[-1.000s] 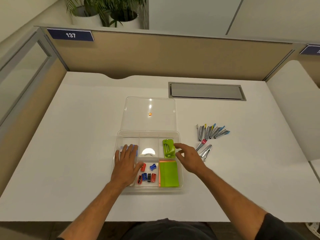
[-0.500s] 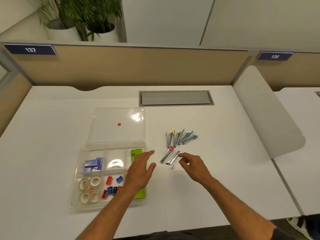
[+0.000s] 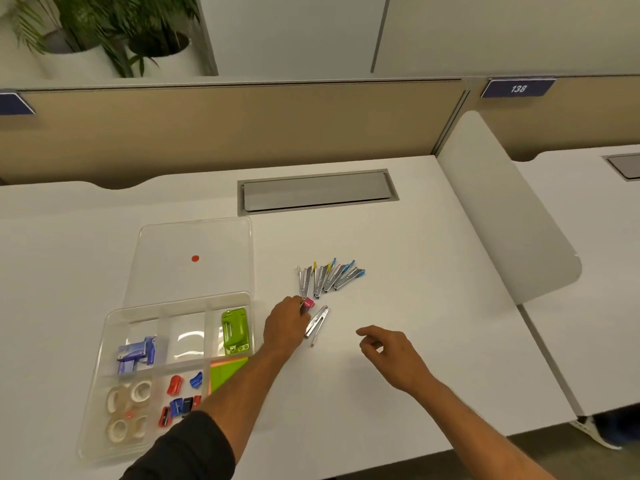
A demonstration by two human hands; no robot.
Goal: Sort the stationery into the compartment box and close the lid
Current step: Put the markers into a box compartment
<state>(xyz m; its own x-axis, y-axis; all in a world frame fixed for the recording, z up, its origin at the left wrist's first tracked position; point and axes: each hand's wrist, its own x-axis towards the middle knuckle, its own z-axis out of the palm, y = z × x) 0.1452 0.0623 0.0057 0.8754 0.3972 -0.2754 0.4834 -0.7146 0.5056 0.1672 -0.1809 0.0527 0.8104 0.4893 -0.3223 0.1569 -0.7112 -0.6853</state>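
Note:
The clear compartment box [image 3: 104, 327] sits at the lower left with its lid [image 3: 194, 244] lying open flat behind it. It holds blue staple boxes [image 3: 136, 353], tape rolls [image 3: 128, 407], small sharpeners [image 3: 181, 396], a green punch [image 3: 235, 329] and green sticky notes [image 3: 225, 370]. The middle back compartment is empty. To the right of the box, several metal clips [image 3: 329, 277] lie fanned on the desk. My left hand [image 3: 285, 320] has its fingers closed on a pink-tipped clip [image 3: 308, 304], with two more clips [image 3: 317, 323] beside it. My right hand [image 3: 388, 351] hovers to the right, loosely curled and holding nothing.
A grey cable hatch [image 3: 317, 190] is set into the desk behind the clips. A white divider panel [image 3: 502, 220] bounds the desk on the right, and a tan partition [image 3: 242, 126] runs along the back. The desk's front edge is close below my arms.
My left hand left the box and reached right to the loose clips, closing on the pink-tipped one. My right hand drew back from those clips to the right. The view swung right.

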